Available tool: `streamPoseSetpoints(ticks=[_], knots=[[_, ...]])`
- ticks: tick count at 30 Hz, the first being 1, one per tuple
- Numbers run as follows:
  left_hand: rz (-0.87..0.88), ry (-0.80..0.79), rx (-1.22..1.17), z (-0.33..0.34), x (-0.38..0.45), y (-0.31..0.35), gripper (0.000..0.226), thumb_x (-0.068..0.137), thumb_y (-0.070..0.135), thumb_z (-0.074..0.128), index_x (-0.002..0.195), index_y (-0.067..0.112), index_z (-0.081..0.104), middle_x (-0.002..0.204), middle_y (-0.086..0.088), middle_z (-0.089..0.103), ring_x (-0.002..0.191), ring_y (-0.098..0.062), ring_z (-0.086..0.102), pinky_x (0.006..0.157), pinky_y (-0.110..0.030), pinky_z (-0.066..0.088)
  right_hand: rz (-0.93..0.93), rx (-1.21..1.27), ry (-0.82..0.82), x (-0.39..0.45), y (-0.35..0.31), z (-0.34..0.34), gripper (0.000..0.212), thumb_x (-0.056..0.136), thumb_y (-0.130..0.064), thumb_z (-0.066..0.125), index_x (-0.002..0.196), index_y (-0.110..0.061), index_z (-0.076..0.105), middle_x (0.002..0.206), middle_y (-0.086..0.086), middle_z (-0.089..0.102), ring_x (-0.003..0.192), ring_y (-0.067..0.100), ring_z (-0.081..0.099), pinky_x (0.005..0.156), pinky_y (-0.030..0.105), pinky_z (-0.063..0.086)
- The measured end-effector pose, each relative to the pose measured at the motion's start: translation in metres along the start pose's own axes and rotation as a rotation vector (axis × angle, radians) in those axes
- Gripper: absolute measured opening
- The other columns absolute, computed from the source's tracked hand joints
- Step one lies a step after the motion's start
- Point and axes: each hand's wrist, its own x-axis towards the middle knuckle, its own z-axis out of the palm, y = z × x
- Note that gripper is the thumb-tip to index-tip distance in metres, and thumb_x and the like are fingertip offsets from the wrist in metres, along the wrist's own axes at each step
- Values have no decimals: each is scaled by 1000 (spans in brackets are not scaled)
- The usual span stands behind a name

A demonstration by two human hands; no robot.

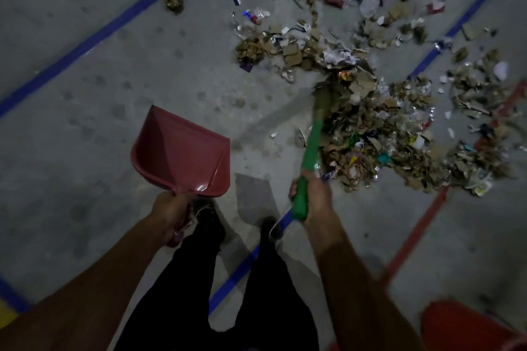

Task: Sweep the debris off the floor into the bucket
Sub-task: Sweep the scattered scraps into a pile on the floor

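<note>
Debris (370,111), right and upper right of frame on the floor (85,80): judged light, loose cardboard and foil scraps, easily scattered; left hand (168,208) grips red dustpan (185,151) handle, right hand (312,196) wraps green broom (312,145) handle; orange bucket (467,325) lower right.

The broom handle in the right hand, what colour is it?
Bright green, seen in the head view: the broom handle.

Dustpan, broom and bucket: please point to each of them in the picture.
Dustpan (182,151), head view, on the inner face of its red pan.
Broom (312,145), head view, on its green handle above the right hand.
Bucket (467,328), head view, on its orange part at the lower right corner.
</note>
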Motion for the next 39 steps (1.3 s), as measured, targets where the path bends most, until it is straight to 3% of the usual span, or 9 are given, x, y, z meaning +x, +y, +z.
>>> streamPoseSetpoints(ticks=[3,6,12,17,20,23,28,34,39], knots=[[-14,-25,-7,-1,-3,-2,31,84,8,66,57,7,51,36,-4,44,28,-15,38,41,-20,36,36,-168,-37,-40,52,-5,17,93,-13,58,79,-4,58,57,10,54,36,17,48,35,21,39],[-21,-17,10,3,-6,-9,31,84,7,64,57,7,50,35,-4,43,25,-13,36,34,-18,34,96,-252,-84,-50,79,-16,15,90,-12,61,79,-2,61,53,8,56,36,17,49,38,21,41],[-10,-1,40,19,-16,-41,20,83,13,65,66,9,55,44,-5,50,36,-17,45,42,-21,39,102,-209,50,-3,54,-77,21,92,-8,59,108,5,58,71,15,56,49,21,50,40,27,42],[-14,-7,49,44,-39,-69,20,84,13,64,66,11,56,53,-7,53,44,-20,46,44,-21,39,32,-164,105,-2,23,-127,8,92,-6,60,93,0,57,61,12,53,38,18,48,35,21,40],[2,-7,42,56,-56,-83,23,86,11,63,65,10,54,56,-8,50,45,-19,42,46,-24,35,13,-224,21,-28,54,-143,9,91,-9,61,92,0,58,61,13,55,36,18,49,35,23,41],[1,-6,39,66,-71,-91,27,88,8,59,62,10,51,55,-7,47,43,-18,40,39,-19,35,38,-266,-71,-41,81,-155,10,90,-7,62,88,1,58,60,14,54,36,19,49,37,25,41],[11,17,34,71,-84,-99,22,86,10,59,65,9,51,59,-9,48,44,-18,42,44,-21,36,63,-325,-61,-17,66,-168,19,90,-5,59,103,9,58,63,17,55,44,23,49,40,27,41],[18,58,-2,65,-90,-99,23,86,11,62,65,8,51,59,-10,47,32,-12,41,39,-15,35,-37,-261,-26,-23,31,-162,12,90,-5,62,96,3,56,60,13,53,41,20,47,38,25,40],[10,76,-32,51,-84,-91,23,87,10,63,66,7,52,61,-11,48,49,-19,44,50,-26,38,-126,-347,-136,-67,53,-133,14,91,-9,62,81,-3,56,58,11,53,36,16,49,36,23,42]])
